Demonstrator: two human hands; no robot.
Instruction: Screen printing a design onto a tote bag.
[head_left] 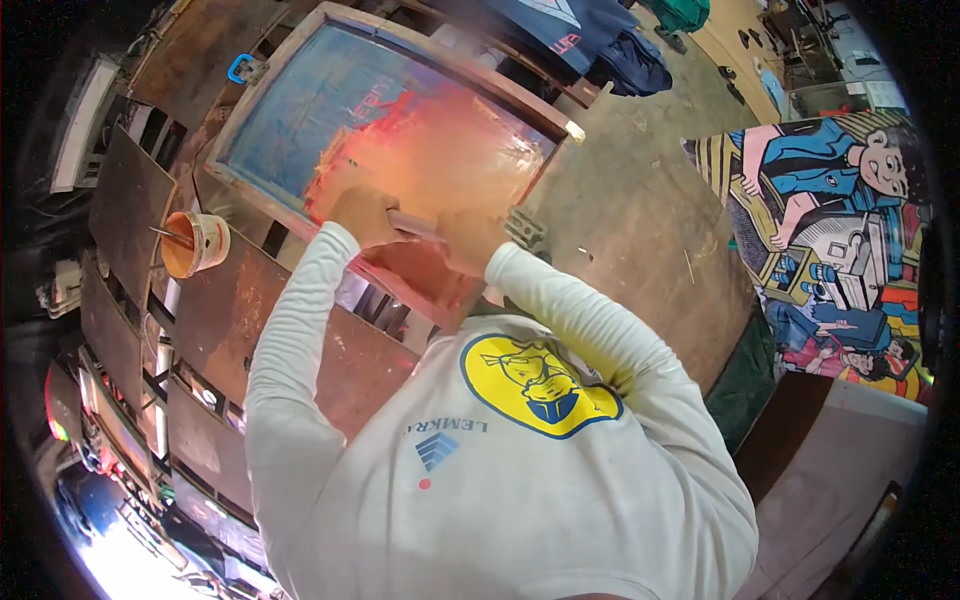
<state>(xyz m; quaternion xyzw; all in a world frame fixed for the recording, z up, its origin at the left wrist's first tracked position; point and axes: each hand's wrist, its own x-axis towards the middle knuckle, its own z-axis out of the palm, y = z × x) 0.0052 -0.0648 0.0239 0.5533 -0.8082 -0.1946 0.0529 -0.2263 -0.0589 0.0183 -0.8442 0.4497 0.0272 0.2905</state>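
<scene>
A wooden-framed printing screen point(262, 120) with blue mesh lies tilted in front of me, its near half smeared with orange-red ink point(455, 150). My left hand point(362, 214) and my right hand point(468, 240) both grip a long squeegee point(418, 227) held across the near part of the screen. Both arms are in white long sleeves. The squeegee's blade edge is hidden behind my hands.
An open tub of orange ink point(196, 245) with a stirring stick stands on a brown board to the left. Several brown printing boards point(128, 205) fan out on the left. A worn table point(640, 220) lies right, with a colourful cartoon poster point(840, 240) beyond. Dark garments point(600, 40) hang behind.
</scene>
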